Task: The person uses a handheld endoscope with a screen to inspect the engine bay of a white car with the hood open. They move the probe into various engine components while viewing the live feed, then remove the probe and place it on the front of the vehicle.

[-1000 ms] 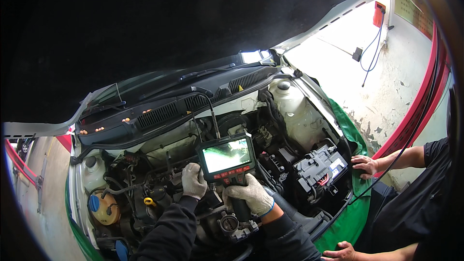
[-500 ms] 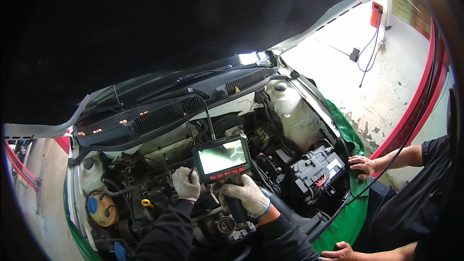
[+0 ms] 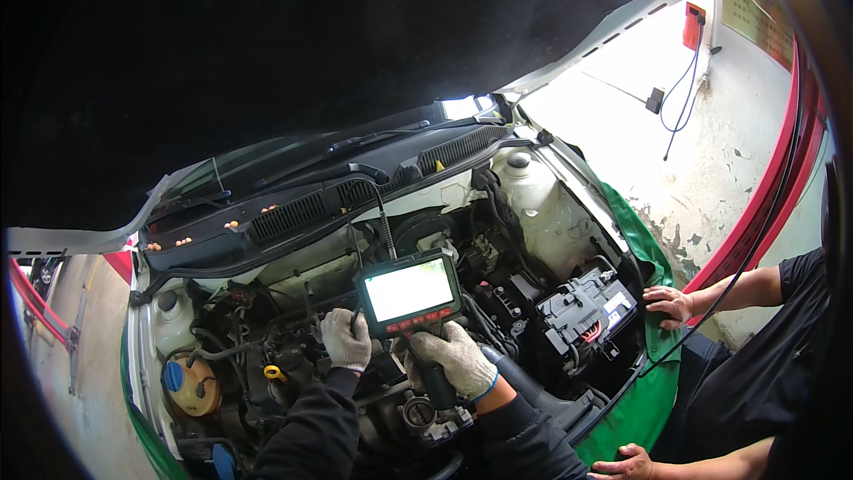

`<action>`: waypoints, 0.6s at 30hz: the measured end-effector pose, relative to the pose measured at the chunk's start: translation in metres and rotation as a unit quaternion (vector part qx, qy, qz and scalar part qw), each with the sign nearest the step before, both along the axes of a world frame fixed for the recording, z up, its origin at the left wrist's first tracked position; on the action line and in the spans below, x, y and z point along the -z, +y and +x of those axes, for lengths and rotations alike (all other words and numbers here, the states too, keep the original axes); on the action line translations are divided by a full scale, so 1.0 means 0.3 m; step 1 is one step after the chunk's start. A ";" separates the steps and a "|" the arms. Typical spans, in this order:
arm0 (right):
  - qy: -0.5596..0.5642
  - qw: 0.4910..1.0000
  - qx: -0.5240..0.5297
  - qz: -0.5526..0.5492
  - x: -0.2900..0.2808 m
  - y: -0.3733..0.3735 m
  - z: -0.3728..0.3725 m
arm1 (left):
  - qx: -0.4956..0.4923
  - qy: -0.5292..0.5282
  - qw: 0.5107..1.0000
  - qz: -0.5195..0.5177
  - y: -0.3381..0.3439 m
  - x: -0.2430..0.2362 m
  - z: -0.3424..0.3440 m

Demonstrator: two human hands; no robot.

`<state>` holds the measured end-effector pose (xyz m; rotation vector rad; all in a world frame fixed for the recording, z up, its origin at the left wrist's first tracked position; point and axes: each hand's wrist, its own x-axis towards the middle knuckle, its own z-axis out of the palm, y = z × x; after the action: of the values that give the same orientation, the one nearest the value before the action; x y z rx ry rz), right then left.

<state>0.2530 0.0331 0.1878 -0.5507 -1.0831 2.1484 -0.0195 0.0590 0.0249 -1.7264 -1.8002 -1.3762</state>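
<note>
Well left of the battery [image 3: 590, 309], the left hand [image 3: 346, 340] seems to pinch a probe cable [image 3: 386, 229] between closed fingers; a lax pinch could let it slip. Nearer the battery, the right hand [image 3: 458, 363] clamps the handle of the borescope [image 3: 409, 292], whose tilting could tug that cable.

Sm. orange pcs [image 3: 183, 241] lie on blk cowl [image 3: 293, 215], grn cover [image 3: 643, 229] o/ engine bay's [image 3: 544, 224] R edge.

The left glove [image 3: 346, 340] and right glove [image 3: 459, 361] were off-white and knitted, the right cuff [image 3: 489, 385] edged in blue. The 2 sleeves, left sleeve [image 3: 313, 428] and right sleeve [image 3: 522, 437], were dark, long and wrinkled.
</note>
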 end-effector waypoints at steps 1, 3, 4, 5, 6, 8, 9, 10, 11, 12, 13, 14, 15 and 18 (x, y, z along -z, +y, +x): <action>-0.006 1.000 0.003 0.010 0.001 0.001 -0.001 | 0.003 -0.007 1.000 -0.003 0.000 0.000 0.001; -0.018 1.000 -0.007 0.009 0.004 0.006 -0.003 | 0.003 -0.002 1.000 0.001 0.003 -0.001 0.000; -0.012 1.000 -0.005 0.024 0.005 0.007 -0.001 | 0.010 -0.011 1.000 -0.001 0.003 -0.002 0.000; -0.011 1.000 -0.007 0.028 0.006 0.007 0.002 | 0.002 0.000 1.000 0.001 0.003 -0.003 0.001; -0.007 1.000 -0.016 0.025 0.007 0.007 0.004 | -0.001 0.002 1.000 0.001 0.003 -0.003 0.003; -0.015 0.999 -0.011 0.036 0.007 0.006 0.005 | -0.002 0.005 1.000 0.001 0.002 -0.006 0.004; -0.017 0.999 -0.018 0.031 0.006 0.006 0.006 | -0.001 0.004 1.000 0.001 0.002 -0.008 0.004; -0.015 0.999 -0.013 0.039 0.005 0.006 0.005 | 0.001 0.004 1.000 0.001 0.003 -0.009 0.005; -0.013 0.999 -0.014 0.039 0.004 0.005 0.005 | 0.001 0.003 1.000 0.002 0.004 -0.010 0.005; -0.014 0.999 -0.020 0.029 0.003 0.005 0.004 | 0.001 0.003 1.000 0.002 0.005 -0.011 0.006; -0.004 0.999 -0.014 0.037 0.002 0.004 0.003 | 0.001 0.002 1.000 0.003 0.005 -0.012 0.006; 0.002 0.999 -0.012 0.034 0.001 0.002 0.002 | 0.001 0.002 1.000 0.003 0.004 -0.012 0.007; 0.006 1.000 -0.016 0.020 0.001 0.001 0.002 | 0.000 0.001 1.000 0.003 0.004 -0.011 0.008; 0.008 1.000 -0.013 0.027 0.002 0.001 0.001 | 0.001 -0.001 1.000 0.001 0.004 -0.010 0.006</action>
<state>0.2532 0.0335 0.1871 -0.4967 -1.1418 2.1352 -0.0178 0.0604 0.0278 -1.7269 -1.7972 -1.3821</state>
